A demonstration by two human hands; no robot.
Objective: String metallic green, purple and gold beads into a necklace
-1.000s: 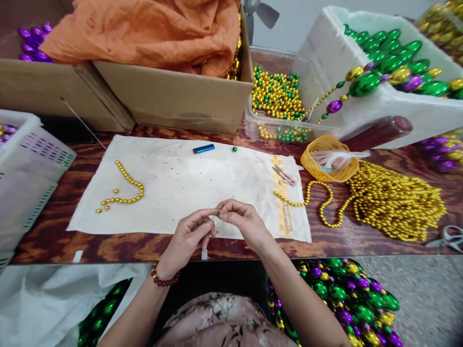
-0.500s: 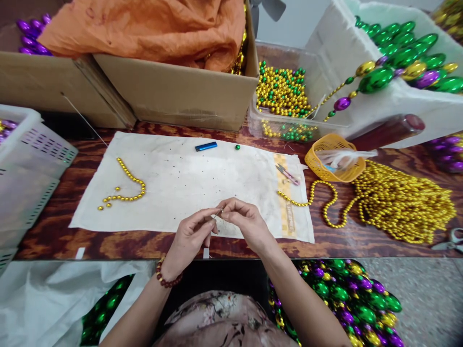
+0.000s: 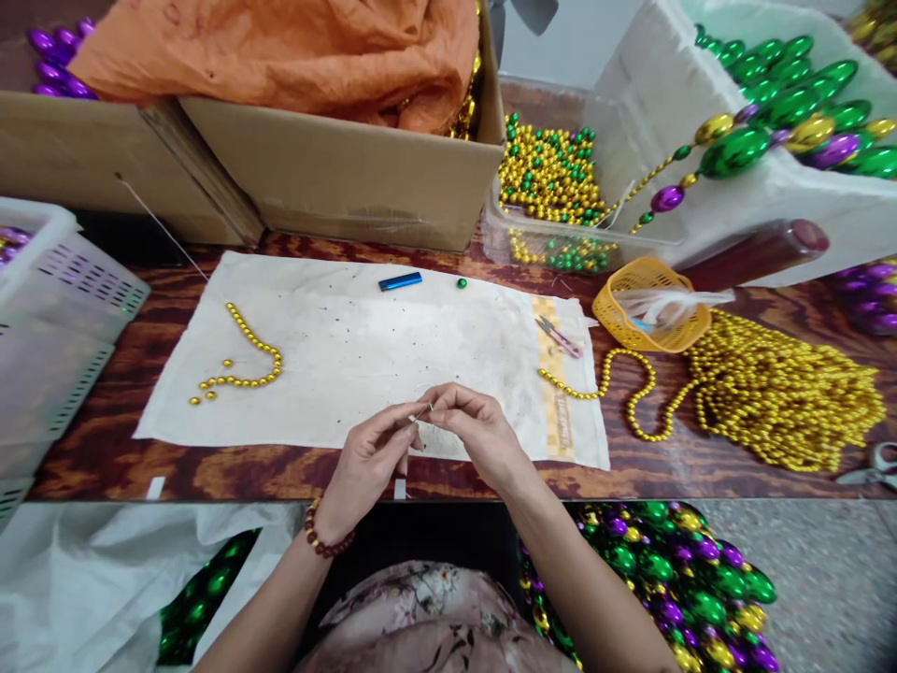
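My left hand point(image 3: 378, 451) and my right hand point(image 3: 476, 425) meet over the front edge of the white cloth point(image 3: 329, 346). Both are closed in a pinch on a thin thread-like piece point(image 3: 420, 411), too small to make out clearly. To their left lies a short string of gold beads point(image 3: 270, 353), with a few loose gold beads point(image 3: 210, 396) beside it. A blue lighter point(image 3: 400, 281) and one green bead point(image 3: 462, 282) sit at the cloth's far side. Small pink-handled thread snips point(image 3: 559, 336) rest on its right end.
On the right lie a heap of gold bead strands point(image 3: 785, 393), a yellow basket point(image 3: 648, 335) and scissors point(image 3: 873, 472). Behind stand a cardboard box point(image 3: 350, 182), a clear bin point(image 3: 581, 226) and a white foam box point(image 3: 665, 103). A white plastic basket point(image 3: 66, 308) stands at left.
My hands stay in nearly the same place, still pinching the thin piece. The view has shifted very slightly; nothing on the table has moved.
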